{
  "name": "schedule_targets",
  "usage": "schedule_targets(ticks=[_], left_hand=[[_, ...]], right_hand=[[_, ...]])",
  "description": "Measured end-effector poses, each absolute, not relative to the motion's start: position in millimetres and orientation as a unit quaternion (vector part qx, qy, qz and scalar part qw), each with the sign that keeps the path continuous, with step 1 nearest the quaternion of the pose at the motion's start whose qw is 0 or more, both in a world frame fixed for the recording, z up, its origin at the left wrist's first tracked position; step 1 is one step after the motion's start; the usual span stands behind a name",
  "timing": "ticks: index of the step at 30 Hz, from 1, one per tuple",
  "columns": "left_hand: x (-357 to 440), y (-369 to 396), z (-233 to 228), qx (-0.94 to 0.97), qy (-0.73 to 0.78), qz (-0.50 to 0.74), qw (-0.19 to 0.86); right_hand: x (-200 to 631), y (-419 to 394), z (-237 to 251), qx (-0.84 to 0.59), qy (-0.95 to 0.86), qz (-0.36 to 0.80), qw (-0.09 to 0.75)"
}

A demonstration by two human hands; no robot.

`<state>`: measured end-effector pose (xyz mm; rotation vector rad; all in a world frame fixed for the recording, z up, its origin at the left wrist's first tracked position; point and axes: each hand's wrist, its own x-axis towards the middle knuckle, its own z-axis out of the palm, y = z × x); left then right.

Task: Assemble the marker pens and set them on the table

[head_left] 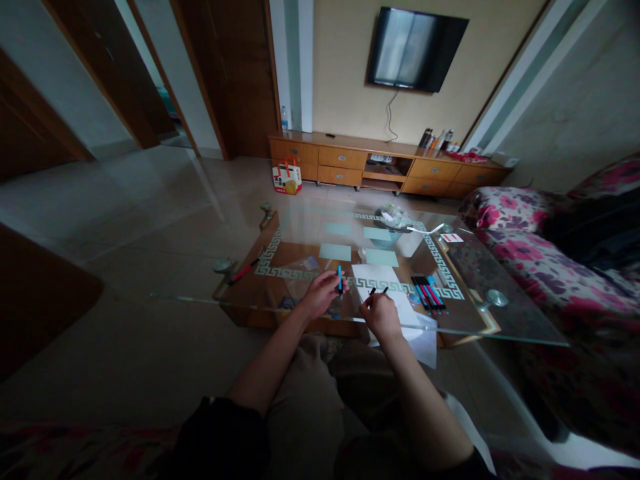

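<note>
Left hand (320,294) closed around blue pen (340,279), pen upright, tip above fingers; right hand (381,313) just beside, fingers pinched on black pen (377,291), over white paper (377,275) on glass table (505,320); row of pens (429,294) near, right of right hand

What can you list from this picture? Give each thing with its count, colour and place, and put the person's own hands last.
glass table: one, clear, in front of the person
white paper: one sheet, under the right hand
pens in a row: several, red, blue and black, right of the paper
red pen: one, table's left edge
television: one, black, on the wall
cabinet: one, wooden, under the television
sofa: one, floral pink, right
left hand: holds a blue pen
right hand: fingers on a black pen
</note>
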<state>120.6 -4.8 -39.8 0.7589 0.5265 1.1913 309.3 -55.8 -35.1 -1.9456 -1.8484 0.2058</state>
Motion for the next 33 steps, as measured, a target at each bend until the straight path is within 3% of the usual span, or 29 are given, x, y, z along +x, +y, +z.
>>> schedule_targets(ticks=[18,23,28,33], left_hand=[[120,-5,-42,0.342,0.232,0.543,0.731],[121,-5,-39,0.333,0.239,0.543,0.733],[119,-8,-35,0.331,0.239,0.537,0.738],[118,-8,-37,0.353,0.233,0.519,0.743]], right_hand=[[303,-55,-21,-0.728,-0.648,0.115,0.192],[291,-56,-13,-0.692,-0.62,0.148,0.338],[283,-48,-14,-0.601,-0.555,0.28,0.503],[281,-38,-21,-0.537,-0.482,0.356,0.593]])
